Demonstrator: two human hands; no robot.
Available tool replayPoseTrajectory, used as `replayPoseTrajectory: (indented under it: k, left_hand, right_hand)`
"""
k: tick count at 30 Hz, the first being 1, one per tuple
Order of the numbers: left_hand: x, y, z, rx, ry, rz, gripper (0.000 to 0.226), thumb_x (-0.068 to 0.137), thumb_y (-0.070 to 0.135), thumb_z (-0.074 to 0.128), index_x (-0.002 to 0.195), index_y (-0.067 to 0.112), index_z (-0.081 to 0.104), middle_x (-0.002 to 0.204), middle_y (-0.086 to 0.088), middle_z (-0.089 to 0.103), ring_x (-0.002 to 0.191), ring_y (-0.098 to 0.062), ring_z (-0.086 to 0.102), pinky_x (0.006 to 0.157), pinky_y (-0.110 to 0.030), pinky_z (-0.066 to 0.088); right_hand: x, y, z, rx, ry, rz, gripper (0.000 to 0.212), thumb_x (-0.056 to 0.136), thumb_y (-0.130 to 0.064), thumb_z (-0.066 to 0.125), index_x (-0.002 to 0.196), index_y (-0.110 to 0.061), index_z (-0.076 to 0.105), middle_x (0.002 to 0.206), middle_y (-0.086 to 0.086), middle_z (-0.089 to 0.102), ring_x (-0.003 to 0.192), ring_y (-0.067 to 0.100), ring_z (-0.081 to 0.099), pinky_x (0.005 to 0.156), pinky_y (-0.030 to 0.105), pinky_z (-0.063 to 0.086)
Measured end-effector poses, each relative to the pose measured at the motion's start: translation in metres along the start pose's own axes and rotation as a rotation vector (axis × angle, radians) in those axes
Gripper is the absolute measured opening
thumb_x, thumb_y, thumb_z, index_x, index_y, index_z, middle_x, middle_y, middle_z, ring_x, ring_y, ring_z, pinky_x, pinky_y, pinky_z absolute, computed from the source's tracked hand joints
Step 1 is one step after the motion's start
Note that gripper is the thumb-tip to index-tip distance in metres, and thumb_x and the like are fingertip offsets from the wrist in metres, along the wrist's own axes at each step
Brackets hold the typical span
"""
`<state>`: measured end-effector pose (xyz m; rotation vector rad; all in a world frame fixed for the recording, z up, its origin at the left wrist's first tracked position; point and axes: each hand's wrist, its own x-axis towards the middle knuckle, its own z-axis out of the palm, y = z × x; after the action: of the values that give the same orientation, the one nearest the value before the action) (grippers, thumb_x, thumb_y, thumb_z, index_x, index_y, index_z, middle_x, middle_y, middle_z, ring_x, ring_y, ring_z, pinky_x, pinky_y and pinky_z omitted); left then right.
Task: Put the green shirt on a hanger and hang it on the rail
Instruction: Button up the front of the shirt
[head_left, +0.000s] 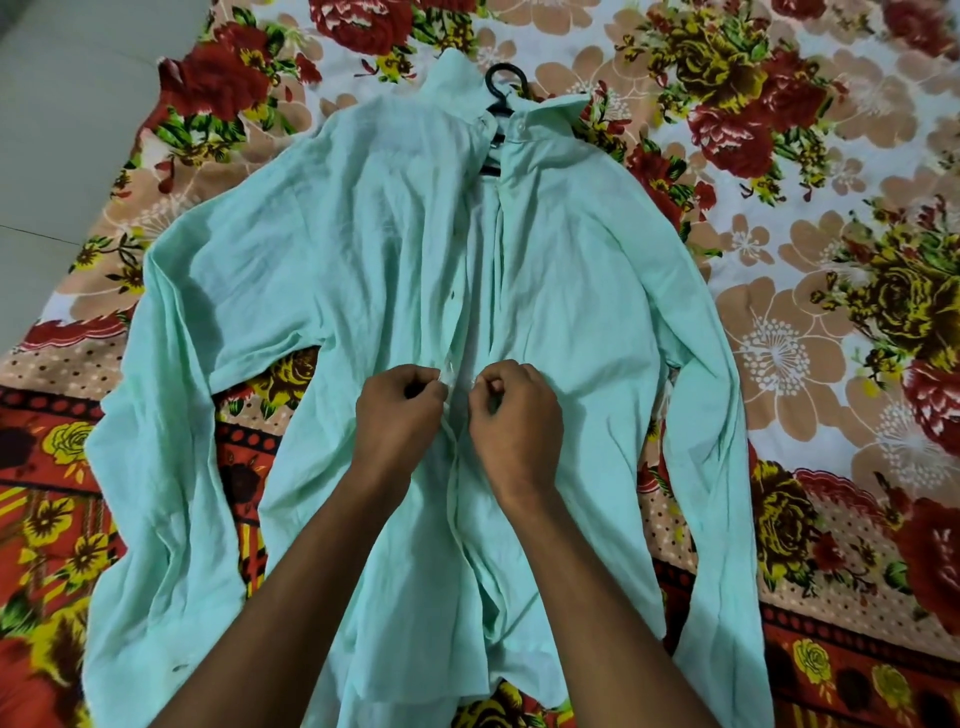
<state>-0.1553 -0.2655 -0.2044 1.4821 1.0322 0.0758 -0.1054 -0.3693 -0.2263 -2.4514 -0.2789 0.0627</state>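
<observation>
Flowered bedding (810, 171) in red, yellow and tan covers the bed, and along its left edge we see a strip of pale floor (62, 135). On the bed lies the shirt (322, 270), pale green, front up, collar toward the far edge and hem toward us, sleeves spread to both sides.

Most of the hanger (501, 85) is hidden inside the shirt: we see only its black hook sticking out of the collar and a few dark bars in the gap below the neck. The hem runs under our forearms and out of the bottom of the view, and the left sleeve's cuff is cut off near the bottom left corner. We cannot tell which buttons are done up along the placket; the folds blur there.

Our left hand (397, 410) and right hand (514, 415) sit side by side over the middle of the shirt front, knuckles up. The left fingers (415, 379) are curled and pinch the left front edge, where something small and white shows. The right fingers (493, 382) are curled too, pinching the right front edge just beside it. The two edges nearly meet between the hands.
</observation>
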Motion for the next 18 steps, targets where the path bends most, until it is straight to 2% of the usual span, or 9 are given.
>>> replayPoseTrajectory:
  k: [3,5,8,12,16,18]
  left_hand:
    - [-0.003,0.004,0.001,-0.079,-0.031,-0.013,0.024,0.087,0.003,0.059,0.082,0.019,0.076,0.065,-0.002,0.064,0.06,-0.016,0.052,0.06,-0.031,0.046]
    - [-0.005,0.006,0.003,-0.117,-0.048,-0.01,0.028,0.089,0.002,0.058,0.087,0.021,0.078,0.068,-0.003,0.067,0.06,-0.013,0.053,0.06,-0.029,0.047]
    - [-0.004,0.004,0.006,-0.137,-0.043,-0.026,0.025,0.089,0.004,0.06,0.095,0.019,0.078,0.074,-0.011,0.07,0.064,-0.016,0.055,0.063,-0.032,0.048]
    - [-0.002,-0.001,0.005,-0.119,-0.039,-0.012,0.022,0.088,0.007,0.062,0.102,0.016,0.077,0.083,-0.01,0.076,0.07,-0.019,0.064,0.067,-0.034,0.054]
    - [-0.002,0.002,0.002,-0.14,-0.097,0.009,0.017,0.09,0.005,0.063,0.093,0.009,0.079,0.076,-0.009,0.074,0.07,-0.014,0.066,0.072,-0.027,0.057]
    - [0.0,0.005,-0.001,-0.218,-0.125,-0.021,0.015,0.093,0.004,0.063,0.089,0.002,0.078,0.075,-0.014,0.072,0.071,-0.018,0.067,0.078,-0.03,0.06]
  right_hand:
    - [0.0,-0.005,-0.002,0.2,0.048,0.017,0.003,0.089,-0.021,0.066,0.087,-0.019,0.069,0.083,-0.01,0.067,0.083,0.011,0.063,0.074,0.033,0.054]
    - [0.001,-0.01,-0.005,0.315,0.039,0.067,0.005,0.089,-0.022,0.067,0.087,-0.02,0.071,0.081,-0.011,0.07,0.084,0.011,0.066,0.077,0.033,0.055]
    - [0.003,-0.012,-0.005,0.394,-0.011,0.167,0.005,0.089,-0.018,0.069,0.087,-0.018,0.073,0.08,-0.011,0.072,0.081,0.006,0.068,0.077,0.031,0.058]
    - [0.005,-0.011,-0.005,0.411,-0.056,0.22,0.005,0.088,-0.018,0.07,0.086,-0.017,0.074,0.079,-0.01,0.073,0.078,0.005,0.069,0.075,0.031,0.059]
    - [0.008,-0.008,-0.009,0.417,-0.098,0.231,0.005,0.088,-0.015,0.071,0.085,-0.017,0.074,0.077,-0.009,0.073,0.076,0.004,0.069,0.074,0.024,0.058]
    - [0.01,-0.005,-0.01,0.426,-0.142,0.229,0.006,0.089,-0.013,0.069,0.086,-0.016,0.074,0.078,-0.009,0.072,0.076,0.004,0.068,0.074,0.021,0.056]
